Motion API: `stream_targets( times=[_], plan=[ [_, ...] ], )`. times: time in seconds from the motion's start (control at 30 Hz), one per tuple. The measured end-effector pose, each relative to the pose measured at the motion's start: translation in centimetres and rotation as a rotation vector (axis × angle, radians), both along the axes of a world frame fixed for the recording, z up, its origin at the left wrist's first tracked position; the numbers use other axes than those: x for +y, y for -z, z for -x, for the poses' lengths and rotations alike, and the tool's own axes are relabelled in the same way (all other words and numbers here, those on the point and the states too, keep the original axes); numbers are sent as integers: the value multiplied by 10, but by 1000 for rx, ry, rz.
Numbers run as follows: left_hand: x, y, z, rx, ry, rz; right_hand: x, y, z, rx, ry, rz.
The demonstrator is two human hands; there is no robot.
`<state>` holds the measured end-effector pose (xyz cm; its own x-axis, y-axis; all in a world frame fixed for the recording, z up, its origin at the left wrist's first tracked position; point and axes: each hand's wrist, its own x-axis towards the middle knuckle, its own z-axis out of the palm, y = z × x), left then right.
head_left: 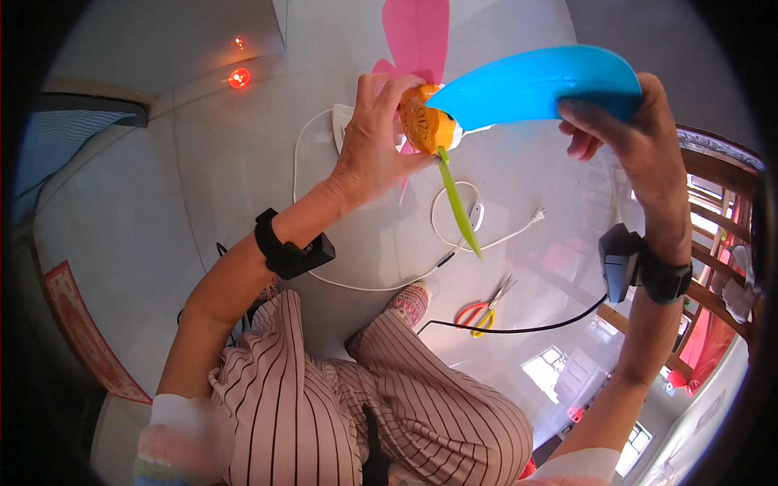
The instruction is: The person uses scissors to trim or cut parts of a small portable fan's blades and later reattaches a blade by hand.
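Note:
In front of me is a fan with a round orange hub [418, 120] and differently coloured blades. My left hand [371, 139] has its fingers and thumb closed around the hub's left side. Out to the right, my right hand [626, 128] pinches the broad outer end of the blue blade [527, 87], whose narrow end meets the hub. A pink blade [416, 36] points away from me, and a thin-looking green blade [462, 212], seen nearly edge-on, points toward me. Part of a white base [342, 121] shows behind my left hand; the rest is hidden.
A white cord [356, 287] with an inline switch [476, 215] and plug [537, 215] loops over the grey tiled floor. Scissors [486, 312] with red and yellow handles lie nearer me. Slatted wooden furniture [713, 215] stands right; a red patterned mat [89, 336] lies left.

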<state>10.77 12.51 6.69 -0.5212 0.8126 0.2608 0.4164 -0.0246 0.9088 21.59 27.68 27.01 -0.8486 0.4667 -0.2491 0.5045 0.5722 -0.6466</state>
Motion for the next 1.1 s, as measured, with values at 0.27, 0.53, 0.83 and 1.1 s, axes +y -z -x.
stream_targets(
  times=[0.27,0.53,0.83,1.1],
  plan=[
    [2,5,0,-25,11,-59,-5,1,9,20,27,-17],
    [3,2,0,-81,-25,-91,-7,7,0,1,70,42],
    [2,3,0,-21,-16,-44,-27,44,-16,259,324,136],
    [3,5,2,-11,9,-34,-29,98,-1,391,98,-75]
  ],
)
